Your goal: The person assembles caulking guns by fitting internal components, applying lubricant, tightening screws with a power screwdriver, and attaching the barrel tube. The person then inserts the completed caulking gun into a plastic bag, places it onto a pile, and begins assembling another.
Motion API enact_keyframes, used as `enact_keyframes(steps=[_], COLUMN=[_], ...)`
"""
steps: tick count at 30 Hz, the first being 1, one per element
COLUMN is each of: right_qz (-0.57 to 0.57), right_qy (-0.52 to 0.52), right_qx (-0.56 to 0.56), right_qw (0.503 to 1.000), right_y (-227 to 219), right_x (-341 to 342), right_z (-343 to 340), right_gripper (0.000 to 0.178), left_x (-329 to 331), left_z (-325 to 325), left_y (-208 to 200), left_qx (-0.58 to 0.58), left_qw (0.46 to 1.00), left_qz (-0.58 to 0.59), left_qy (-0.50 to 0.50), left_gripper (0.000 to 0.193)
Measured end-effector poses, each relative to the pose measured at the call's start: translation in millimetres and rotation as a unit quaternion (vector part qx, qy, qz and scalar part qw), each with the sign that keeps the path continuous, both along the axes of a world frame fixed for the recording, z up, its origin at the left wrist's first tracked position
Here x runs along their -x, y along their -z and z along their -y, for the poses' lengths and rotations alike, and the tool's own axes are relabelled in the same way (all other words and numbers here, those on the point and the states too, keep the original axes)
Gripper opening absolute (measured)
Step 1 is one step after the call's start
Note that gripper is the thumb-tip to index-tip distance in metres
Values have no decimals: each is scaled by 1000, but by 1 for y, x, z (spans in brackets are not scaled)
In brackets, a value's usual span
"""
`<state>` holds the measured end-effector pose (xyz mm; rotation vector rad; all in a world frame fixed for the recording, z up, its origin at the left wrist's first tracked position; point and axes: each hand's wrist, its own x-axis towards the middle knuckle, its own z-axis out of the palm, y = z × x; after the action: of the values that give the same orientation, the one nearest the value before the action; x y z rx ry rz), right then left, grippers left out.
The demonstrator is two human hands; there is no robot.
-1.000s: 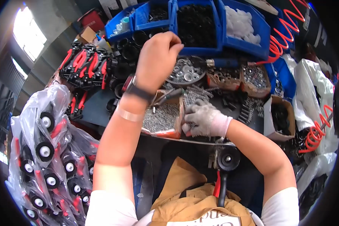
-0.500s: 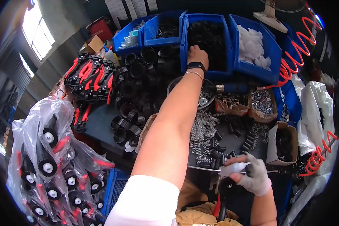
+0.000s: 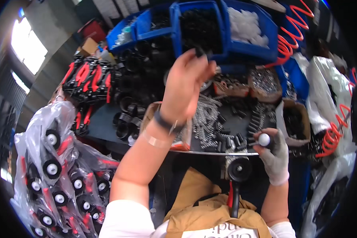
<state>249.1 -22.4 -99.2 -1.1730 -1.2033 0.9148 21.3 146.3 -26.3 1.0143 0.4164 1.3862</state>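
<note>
Nearest me, my gloved right hand (image 3: 273,152) pinched a small white-capped part (image 3: 264,139), which I judged light, hard and smooth, best held by its sides. My bare left hand (image 3: 186,83) gripped a small black piece (image 3: 199,52) at the fingertips, likely rigid plastic. The crowded workbench (image 3: 103,123) left little room; blue bins (image 3: 248,27) stood beyond.

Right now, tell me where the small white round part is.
In the head view, the small white round part sits at right, held in the gloved right hand, beside the brown box.
</note>
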Motion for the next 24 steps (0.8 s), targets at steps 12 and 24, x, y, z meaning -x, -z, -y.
enact_keyframes(steps=[12,24], right_qz=[483,557], right_qy=[132,109], right_qx=[-351,-378], right_qw=[791,731], right_y=[1,-10], right_x=[1,-3], right_z=[31,43], right_gripper=[41,31], left_x=[-21,-19], left_z=[200,209], left_y=[111,107], left_qx=[-146,-194], left_qw=[926,891], left_qz=[-342,-397], left_qy=[-69,-102], left_gripper=[63,60])
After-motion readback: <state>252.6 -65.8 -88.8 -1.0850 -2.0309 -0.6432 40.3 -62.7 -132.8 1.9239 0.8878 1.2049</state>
